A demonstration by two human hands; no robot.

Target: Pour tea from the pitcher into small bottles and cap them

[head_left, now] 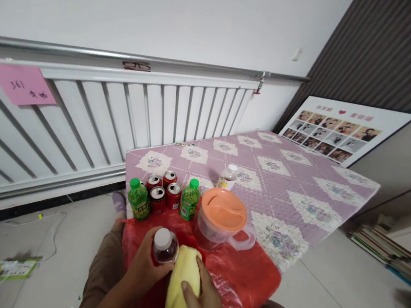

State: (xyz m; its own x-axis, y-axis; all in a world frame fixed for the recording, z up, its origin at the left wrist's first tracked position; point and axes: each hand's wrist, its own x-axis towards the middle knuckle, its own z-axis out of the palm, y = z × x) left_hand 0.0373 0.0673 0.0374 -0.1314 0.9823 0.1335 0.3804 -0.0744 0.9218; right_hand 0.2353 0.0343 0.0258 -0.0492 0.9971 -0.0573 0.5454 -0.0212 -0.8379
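My left hand point(146, 265) is wrapped round a small bottle with a white cap point(164, 246) holding dark liquid. My right hand point(202, 300) presses a yellow cloth point(183, 281) against that bottle's side, fingers closed on the cloth. Both hands sit over a red plastic sheet point(247, 276) at the near end of the table. Just beyond stand two green bottles point(139, 199) point(190, 200), three red cans point(163, 189), a clear jug with an orange lid point(221, 217) and another clear bottle point(228, 177).
The table wears a purple patterned cloth point(283, 182). A white railing point(84, 117) with a pink note point(22, 84) runs behind. A photo board point(343, 132) leans at right, books point(386, 246) lie on the floor, and a power strip point(13, 267) lies at left.
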